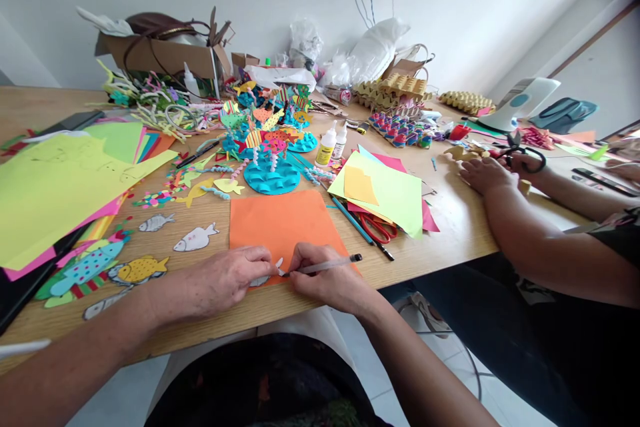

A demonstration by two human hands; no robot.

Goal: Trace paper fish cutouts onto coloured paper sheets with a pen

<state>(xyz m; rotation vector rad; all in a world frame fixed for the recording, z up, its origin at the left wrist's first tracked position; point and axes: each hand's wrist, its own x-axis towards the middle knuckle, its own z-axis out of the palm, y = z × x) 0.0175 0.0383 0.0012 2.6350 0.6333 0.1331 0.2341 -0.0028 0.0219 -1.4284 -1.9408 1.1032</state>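
My right hand [325, 277] grips a pen [333, 265] with a pale see-through barrel and a black end; its tip is at the edge of a paper fish cutout [259, 280]. That white fish lies on a sheet of orange paper [285, 220] near the table's front edge. The closed fingers of my left hand [235, 273] press the fish down and cover part of it. To the left are more fish cutouts: a white fish [196, 238], a smaller grey one [156, 223] and a yellow dotted one [141, 269].
Behind the orange sheet stands a blue egg-carton base [273, 173] among colourful paper fish. Glue bottles [327, 145] stand beside it. Paper sheets lie left [65, 187] and right [395, 187]. A co-worker's hands [493, 173] are at the right, with black scissors [523, 153].
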